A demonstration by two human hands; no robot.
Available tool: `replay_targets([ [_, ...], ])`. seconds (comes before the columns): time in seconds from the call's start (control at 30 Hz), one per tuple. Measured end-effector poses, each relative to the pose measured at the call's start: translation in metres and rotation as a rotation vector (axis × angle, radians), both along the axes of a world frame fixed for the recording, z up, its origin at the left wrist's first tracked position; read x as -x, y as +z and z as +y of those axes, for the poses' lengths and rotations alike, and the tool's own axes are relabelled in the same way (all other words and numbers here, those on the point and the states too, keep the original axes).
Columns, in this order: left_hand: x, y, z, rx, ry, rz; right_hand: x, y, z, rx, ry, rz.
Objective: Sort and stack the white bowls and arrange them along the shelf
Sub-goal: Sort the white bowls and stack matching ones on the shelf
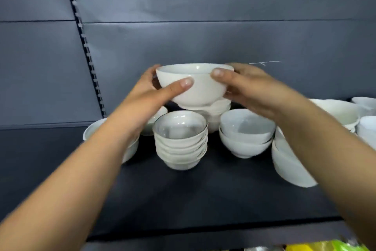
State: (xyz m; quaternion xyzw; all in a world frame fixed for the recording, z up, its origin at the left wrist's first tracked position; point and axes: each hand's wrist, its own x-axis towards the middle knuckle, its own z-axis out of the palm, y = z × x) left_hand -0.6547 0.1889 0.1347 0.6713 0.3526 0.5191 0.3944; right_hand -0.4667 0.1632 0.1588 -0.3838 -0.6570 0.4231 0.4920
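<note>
Near the shelf's (pixel 203 193) front edge, mid-span: front stack (pixel 181 145) of small bowls, with a nested pair (pixel 245 137) just right of it. Behind these, toward the back edge, left hand (pixel 146 98) and right hand (pixel 250 88) grip one bowl (pixel 195 88) from opposite sides, thumbs on its near wall, over the rear stack (pixel 215 112); seated or not, cannot tell. Judgement: glazed ceramic, rigid, slick, chips on knocks, moderate weight; hold the wall below the rim and lower squarely.

We see soft, even, cool light, faint glare inside the bowls (pixel 180 126), slight overall blur, and wide-angle bending at the edges.
</note>
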Motion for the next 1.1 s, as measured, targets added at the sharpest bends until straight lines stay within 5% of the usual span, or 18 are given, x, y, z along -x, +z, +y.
replay_targets([
  [0.23, -0.043, 0.036, 0.101, 0.022, -0.079, 0.377, -0.062, 0.040, 0.096, 0.110, -0.071, -0.584],
  [0.37, -0.055, 0.025, 0.138, 0.016, -0.045, 0.519, -0.079, 0.022, 0.136, 0.095, -0.037, -0.726],
  [1.1, -0.056, -0.027, 0.155, 0.150, -0.115, 0.493, -0.081, -0.040, 0.167, 0.207, 0.137, -0.434],
])
